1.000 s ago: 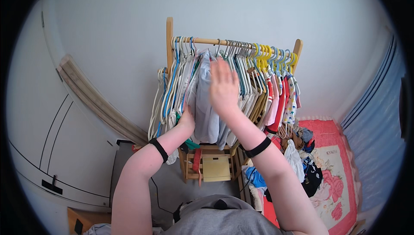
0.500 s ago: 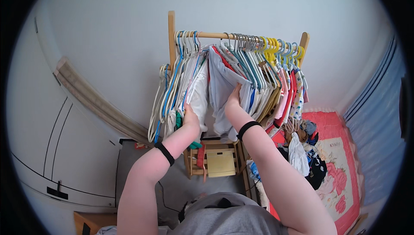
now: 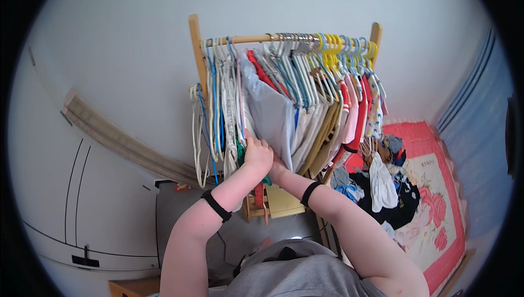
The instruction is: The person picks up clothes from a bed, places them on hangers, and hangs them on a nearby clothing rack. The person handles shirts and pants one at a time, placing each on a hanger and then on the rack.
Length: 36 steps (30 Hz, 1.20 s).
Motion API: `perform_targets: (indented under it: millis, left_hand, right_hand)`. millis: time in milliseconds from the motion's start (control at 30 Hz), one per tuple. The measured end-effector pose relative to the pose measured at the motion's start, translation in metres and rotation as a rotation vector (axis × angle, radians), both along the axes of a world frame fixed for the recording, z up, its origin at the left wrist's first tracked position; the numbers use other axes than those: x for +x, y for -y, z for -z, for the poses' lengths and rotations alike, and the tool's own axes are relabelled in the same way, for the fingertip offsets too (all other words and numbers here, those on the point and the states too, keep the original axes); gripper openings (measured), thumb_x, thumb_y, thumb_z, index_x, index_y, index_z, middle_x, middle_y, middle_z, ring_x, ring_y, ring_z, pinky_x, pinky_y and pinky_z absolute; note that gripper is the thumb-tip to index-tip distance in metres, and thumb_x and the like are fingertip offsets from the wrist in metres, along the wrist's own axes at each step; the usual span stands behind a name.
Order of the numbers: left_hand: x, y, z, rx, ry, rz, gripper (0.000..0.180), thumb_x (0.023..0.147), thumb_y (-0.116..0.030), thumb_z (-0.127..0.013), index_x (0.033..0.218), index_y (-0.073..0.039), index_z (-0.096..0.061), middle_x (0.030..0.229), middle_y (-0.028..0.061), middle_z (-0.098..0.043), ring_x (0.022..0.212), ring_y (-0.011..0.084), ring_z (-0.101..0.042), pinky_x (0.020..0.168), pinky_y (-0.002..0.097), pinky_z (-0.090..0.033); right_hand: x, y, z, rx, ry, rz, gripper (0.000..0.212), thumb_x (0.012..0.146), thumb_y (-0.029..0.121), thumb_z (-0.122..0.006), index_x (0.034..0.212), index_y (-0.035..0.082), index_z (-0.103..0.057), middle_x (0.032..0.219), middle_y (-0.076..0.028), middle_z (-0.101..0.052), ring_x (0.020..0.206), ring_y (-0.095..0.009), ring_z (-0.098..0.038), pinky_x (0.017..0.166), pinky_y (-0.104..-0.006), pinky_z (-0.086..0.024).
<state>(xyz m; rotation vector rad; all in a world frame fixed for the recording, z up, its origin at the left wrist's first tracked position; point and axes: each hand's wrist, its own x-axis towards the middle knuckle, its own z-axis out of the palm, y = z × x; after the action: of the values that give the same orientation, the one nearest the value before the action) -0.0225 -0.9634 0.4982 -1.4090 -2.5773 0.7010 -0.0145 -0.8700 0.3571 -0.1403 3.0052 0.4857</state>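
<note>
A pale blue-grey garment hangs from the rail, its sheet-like front facing me. At its lower left edge my left hand is closed, fingers curled in; what they grip is hidden. My right hand is pressed in right beside it, low against the same garment, its fingers hidden behind the left hand and the cloth. White garments on hangers hang close to the left hand. A bit of green cloth shows beside its wrist. Right of the pale garment, a red garment peeks out.
The wooden clothes rack carries many hangers, with yellow hangers toward its right end. Under it stands a small wooden stool. At right, clothes are piled on a red floral bedcover. A cupboard door is at left.
Both hands have come together at the pale garment's lower left edge, the right moving down and left. The pale garment now hangs flatter. The view has shifted slightly.
</note>
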Motion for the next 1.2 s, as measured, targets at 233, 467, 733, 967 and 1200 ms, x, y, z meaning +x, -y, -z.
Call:
perform_targets:
  millis: [233,467,733,967,1200]
  left_hand:
    - [0.021,0.019,0.063,0.322,0.297,0.183,0.036,0.086,-0.036,-0.061,0.115,-0.015,-0.062,0.122,0.0077,-0.058,0.118,0.0230,-0.052,0.108,0.0575,-0.023]
    - [0.085,0.010,0.139,0.243,0.585,0.157,0.038,0.087,-0.036,-0.060,0.120,-0.017,-0.062,0.131,0.0067,-0.057,0.122,0.0222,-0.051,0.110,0.0550,-0.022]
    - [0.172,-0.041,0.180,0.035,0.887,0.257,0.046,0.089,-0.037,-0.059,0.127,-0.012,-0.059,0.129,0.0089,-0.058,0.115,0.0258,-0.058,0.108,0.0491,-0.030]
    - [0.256,-0.097,0.180,-0.017,1.043,0.440,0.042,0.088,-0.032,-0.060,0.122,-0.007,-0.061,0.125,0.0129,-0.060,0.111,0.0325,-0.058,0.093,0.0394,-0.047]
    - [0.324,-0.138,0.204,-0.086,1.113,0.522,0.041,0.088,-0.031,-0.061,0.122,-0.008,-0.061,0.125,0.0129,-0.060,0.114,0.0319,-0.057,0.095,0.0398,-0.047]
  right_hand:
    - [0.136,-0.032,0.045,-0.043,0.045,-0.197,0.040,0.094,0.023,-0.038,0.129,0.015,-0.056,0.129,-0.009,-0.057,0.132,-0.027,-0.042,0.114,-0.0559,-0.014]
    - [0.295,-0.076,0.079,-0.159,0.175,0.259,0.042,0.093,0.020,-0.042,0.134,0.018,-0.051,0.134,-0.010,-0.052,0.135,-0.029,-0.039,0.112,-0.0597,-0.015]
    - [0.504,-0.099,0.108,-0.550,0.257,0.980,0.050,0.088,0.025,-0.056,0.136,0.014,-0.047,0.136,-0.012,-0.049,0.131,-0.030,-0.042,0.108,-0.0583,-0.028]
    - [0.647,-0.076,0.136,-0.734,0.178,1.360,0.051,0.087,0.025,-0.057,0.135,0.014,-0.046,0.130,-0.013,-0.052,0.126,-0.030,-0.048,0.104,-0.0581,-0.033]
    - [0.721,-0.054,0.167,-0.893,0.077,1.561,0.055,0.086,0.027,-0.058,0.138,0.013,-0.044,0.131,-0.014,-0.051,0.122,-0.031,-0.051,0.100,-0.0511,-0.041]
